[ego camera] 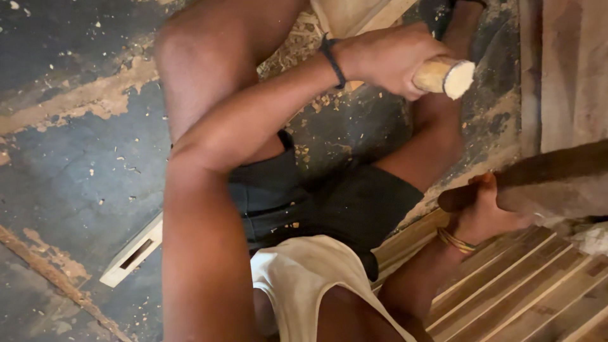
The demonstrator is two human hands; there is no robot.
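Pale wood is what we grip: a short round wooden handle with a cream cut end point(444, 76) sits in our left hand point(389, 60) near the top of the view, the fingers wrapped tight around it so that only the butt end shows, pointing toward the right. What the handle belongs to is hidden by the hand. Our left forearm crosses the view on a slant from lower left, a dark cord wristband point(332, 60) at the wrist, and it lies over our raised bare knee point(190, 57), which blocks much of the floor behind. Just beyond the hand a light tan wooden piece point(354, 14) shows at the top edge. Our right hand point(484, 212) is at the right, a gold-coloured bangle point(455, 240) on its wrist, the thumb and fingers closed against a dark, rough, heavy wooden block point(557, 180) that slants up to the right edge. Under that hand lies a stack of reddish-brown wooden slats point(525, 285). Between the arms we see our dark shorts point(335, 206) and cream sleeveless vest point(304, 272). The grey, worn concrete floor point(69, 158) is strewn with wood shavings point(304, 50), and a pale wooden strip with a slot cut in it point(133, 253) lies at lower left.
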